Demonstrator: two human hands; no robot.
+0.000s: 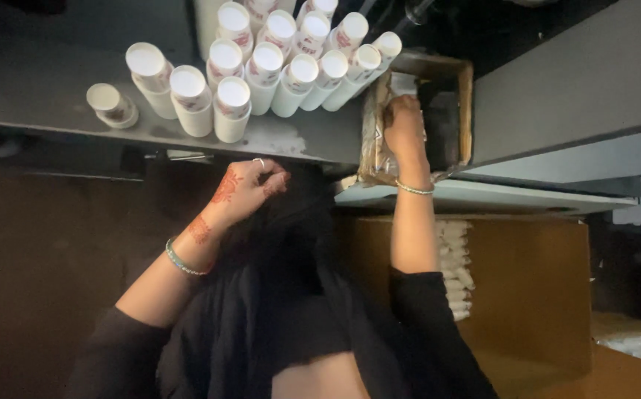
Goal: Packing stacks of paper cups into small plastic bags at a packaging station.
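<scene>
My right hand (405, 122) is down inside the box (465, 103) at the right end of the shelf (39, 89), fingers closed over a clear-wrapped pack (374, 140) standing against the box's left wall, so I judge the pack gripped but not lifted out. My left hand (245, 188) hangs below the shelf's front edge, fingers pinched narrow on dark cloth (291, 244). White tubes (265, 63) crowd the shelf just left of the box, nearest things to knock; a second stack of packs (455, 266) sits well below

Probably a packing workshop: white tubes (261, 63), cardboard boxes (527, 288)
</scene>
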